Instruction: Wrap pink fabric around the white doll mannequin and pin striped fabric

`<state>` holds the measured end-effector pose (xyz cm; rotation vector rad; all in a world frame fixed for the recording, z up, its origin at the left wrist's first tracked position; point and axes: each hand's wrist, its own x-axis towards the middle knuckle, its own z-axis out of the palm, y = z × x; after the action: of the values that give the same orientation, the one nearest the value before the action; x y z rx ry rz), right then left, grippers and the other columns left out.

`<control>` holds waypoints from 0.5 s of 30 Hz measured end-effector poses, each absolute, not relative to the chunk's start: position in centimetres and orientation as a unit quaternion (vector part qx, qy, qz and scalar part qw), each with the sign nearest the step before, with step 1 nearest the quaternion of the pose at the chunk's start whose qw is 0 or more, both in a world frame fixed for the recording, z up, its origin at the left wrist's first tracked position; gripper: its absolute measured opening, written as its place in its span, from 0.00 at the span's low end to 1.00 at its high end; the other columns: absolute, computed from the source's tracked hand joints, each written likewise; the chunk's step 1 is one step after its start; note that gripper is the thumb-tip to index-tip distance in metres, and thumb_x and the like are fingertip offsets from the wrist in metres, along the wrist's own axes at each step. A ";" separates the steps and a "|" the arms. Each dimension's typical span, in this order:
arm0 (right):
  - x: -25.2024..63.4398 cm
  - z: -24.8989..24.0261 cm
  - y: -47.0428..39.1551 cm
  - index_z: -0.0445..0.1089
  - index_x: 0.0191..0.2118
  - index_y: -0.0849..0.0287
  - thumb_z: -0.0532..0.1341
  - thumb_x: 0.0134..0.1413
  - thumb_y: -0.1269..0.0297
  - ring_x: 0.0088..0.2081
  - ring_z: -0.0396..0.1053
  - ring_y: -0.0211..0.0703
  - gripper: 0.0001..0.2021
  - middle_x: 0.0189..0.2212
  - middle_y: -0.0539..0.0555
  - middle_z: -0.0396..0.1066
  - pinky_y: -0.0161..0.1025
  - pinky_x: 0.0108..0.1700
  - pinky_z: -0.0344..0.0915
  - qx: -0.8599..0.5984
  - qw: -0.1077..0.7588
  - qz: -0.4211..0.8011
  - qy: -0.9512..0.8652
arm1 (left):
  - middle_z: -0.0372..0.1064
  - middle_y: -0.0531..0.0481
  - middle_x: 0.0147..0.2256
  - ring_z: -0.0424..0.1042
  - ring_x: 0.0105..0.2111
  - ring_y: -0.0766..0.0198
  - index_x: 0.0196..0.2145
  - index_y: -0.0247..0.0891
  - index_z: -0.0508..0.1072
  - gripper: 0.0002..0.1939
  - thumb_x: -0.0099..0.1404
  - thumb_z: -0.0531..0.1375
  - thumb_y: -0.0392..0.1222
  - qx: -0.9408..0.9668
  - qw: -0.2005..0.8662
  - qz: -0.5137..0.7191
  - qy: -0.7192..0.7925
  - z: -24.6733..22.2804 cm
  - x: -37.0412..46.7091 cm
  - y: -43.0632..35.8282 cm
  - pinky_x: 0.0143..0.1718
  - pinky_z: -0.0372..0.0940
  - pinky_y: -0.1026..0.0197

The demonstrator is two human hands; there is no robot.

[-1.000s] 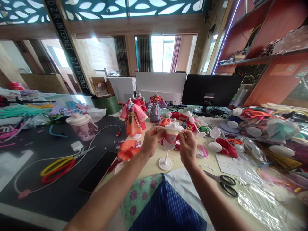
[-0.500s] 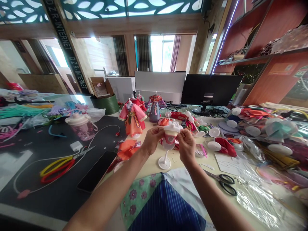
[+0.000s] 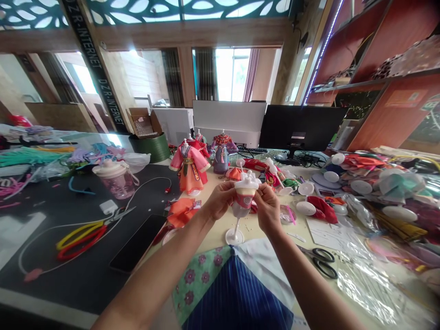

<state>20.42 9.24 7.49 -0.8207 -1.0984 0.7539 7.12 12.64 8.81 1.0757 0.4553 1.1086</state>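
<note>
Both my hands hold a small white doll torso [image 3: 243, 196] on a stand, wrapped in a pink band. My left hand [image 3: 220, 200] pinches its left side and my right hand [image 3: 267, 207] pinches its right side. The stand's thin white post runs down to a round white base [image 3: 234, 237] on the beige table [image 3: 220, 236]. Just behind my left hand stands a dressed doll figure in a pink and orange robe [image 3: 190, 168].
Black scissors [image 3: 323, 262] lie right of my right arm; yellow and red loops with another pair of scissors [image 3: 84, 233] and a black phone [image 3: 138, 248] lie on the dark mat at left. A pink cup [image 3: 115, 179], more doll figures, white stand bases and piled fabric crowd the back and right.
My hands and the doll torso stayed almost in place. The view shifted slightly and my fingers adjusted a little on the pink band.
</note>
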 end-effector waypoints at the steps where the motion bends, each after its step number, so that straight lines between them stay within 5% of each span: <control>1: 20.5 7.5 9.2 0.64 0.28 0.57 0.64 0.47 0.57 0.24 0.57 0.34 0.11 0.23 0.46 0.62 0.33 0.25 0.58 -0.367 0.707 0.342 -0.499 | 0.73 0.50 0.27 0.68 0.25 0.69 0.31 0.32 0.77 0.16 0.46 0.73 0.43 0.481 0.696 0.493 0.200 8.9 7.1 12.6 0.29 0.61 0.66; 9: 21.7 8.2 9.2 0.71 0.28 0.57 0.67 0.44 0.57 0.33 0.68 0.41 0.10 0.46 0.55 0.71 0.38 0.30 0.66 -0.321 0.634 0.422 -0.563 | 0.74 0.47 0.30 0.72 0.26 0.65 0.39 0.32 0.75 0.21 0.46 0.71 0.38 0.494 0.730 0.440 0.173 9.6 6.8 13.0 0.29 0.65 0.65; 15: 23.0 8.8 9.3 0.74 0.30 0.57 0.68 0.42 0.56 0.30 0.67 0.39 0.11 0.35 0.52 0.74 0.38 0.33 0.66 -0.317 0.551 0.497 -0.591 | 0.76 0.43 0.34 0.74 0.29 0.62 0.45 0.33 0.74 0.26 0.46 0.71 0.38 0.508 0.749 0.398 0.153 9.0 6.9 13.4 0.30 0.65 0.64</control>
<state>23.03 9.29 8.83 -0.7496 -1.3972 1.1771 6.87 13.42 9.04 1.1105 0.3335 0.8700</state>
